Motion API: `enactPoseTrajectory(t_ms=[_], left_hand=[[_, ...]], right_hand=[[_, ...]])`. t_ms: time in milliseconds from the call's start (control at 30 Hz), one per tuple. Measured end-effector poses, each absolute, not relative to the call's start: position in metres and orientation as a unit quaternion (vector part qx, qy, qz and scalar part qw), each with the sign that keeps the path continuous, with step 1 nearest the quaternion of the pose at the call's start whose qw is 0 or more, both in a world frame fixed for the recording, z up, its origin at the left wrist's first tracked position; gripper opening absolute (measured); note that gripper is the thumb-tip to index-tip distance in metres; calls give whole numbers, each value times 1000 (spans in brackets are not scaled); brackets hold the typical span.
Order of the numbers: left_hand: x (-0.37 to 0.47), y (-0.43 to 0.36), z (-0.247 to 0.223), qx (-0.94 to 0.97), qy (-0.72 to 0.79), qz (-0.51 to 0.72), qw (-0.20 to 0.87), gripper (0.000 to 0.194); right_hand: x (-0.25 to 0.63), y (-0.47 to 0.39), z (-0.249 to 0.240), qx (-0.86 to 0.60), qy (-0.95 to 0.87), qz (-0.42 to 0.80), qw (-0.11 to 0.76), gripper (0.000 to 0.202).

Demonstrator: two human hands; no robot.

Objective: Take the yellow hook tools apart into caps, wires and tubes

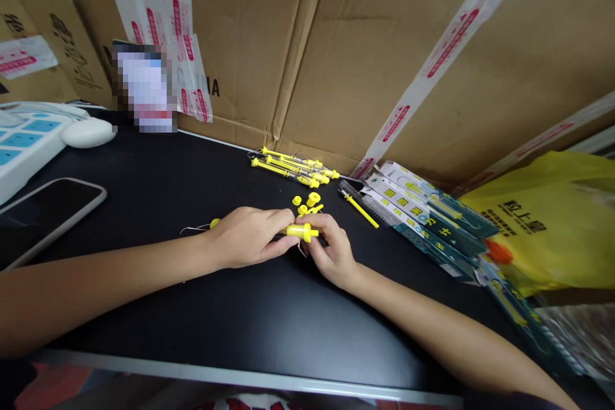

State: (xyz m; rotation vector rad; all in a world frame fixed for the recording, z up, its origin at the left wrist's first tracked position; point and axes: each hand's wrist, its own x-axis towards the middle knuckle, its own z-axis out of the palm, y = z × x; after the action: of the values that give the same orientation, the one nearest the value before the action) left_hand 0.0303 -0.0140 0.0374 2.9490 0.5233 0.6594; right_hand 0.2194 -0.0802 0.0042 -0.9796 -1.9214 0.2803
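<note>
In the head view my left hand [252, 237] is closed around the tube of a yellow spring scale [298, 231]. The scale lies almost level across the middle of the table, and a wire hook sticks out past the left side of that hand. At its yellow right end, the fingers of my right hand [335, 253] pinch the tip, beside a small metal hook. Just beyond my hands lie several small yellow plastic parts [314, 198]. Farther back is a pile of yellow spring scales [293, 166]. My fingers hide most of the held tube.
Printed boxes [427, 211] and a thin yellow scale part [360, 208] lie to the right, near a yellow bag [542, 218]. A phone [52, 218] and a white power strip [33, 141] are at left. Large cardboard boxes [384, 32] wall the back of the black table [269, 327].
</note>
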Motion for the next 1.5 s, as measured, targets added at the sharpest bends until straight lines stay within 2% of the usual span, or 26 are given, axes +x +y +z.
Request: enactPoseTrajectory(t_ms=[100,333,467,700,833,967,1133,1300,1500], left_hand=[[30,-16,37,958,180,221,37,33],[29,-21,38,957,182,225,23,41],[29,-19,37,958,193,212,27,41],[29,-12,39,963,203,168,60,39],[29,-9,39,962,193,176,76,43],[28,-7,35,964,187,183,49,45],[27,-6,30,966,175,192,-1,44],[27,-4,29,966,177,190,-3,43],[28,-1,37,974,145,164,48,35]], right_hand=[[216,-83,3,-409,-770,131,472,21],[207,-91,1,-432,-697,295,490,15],[207,-90,3,-441,-681,321,489,16],[211,-85,0,-431,-700,275,498,15],[211,-85,1,-437,-691,296,494,14],[210,-86,2,-453,-676,320,484,15],[209,-88,2,-480,-695,271,461,17],[208,-88,4,-485,-699,263,455,14],[218,-82,9,-450,-779,139,414,14]])
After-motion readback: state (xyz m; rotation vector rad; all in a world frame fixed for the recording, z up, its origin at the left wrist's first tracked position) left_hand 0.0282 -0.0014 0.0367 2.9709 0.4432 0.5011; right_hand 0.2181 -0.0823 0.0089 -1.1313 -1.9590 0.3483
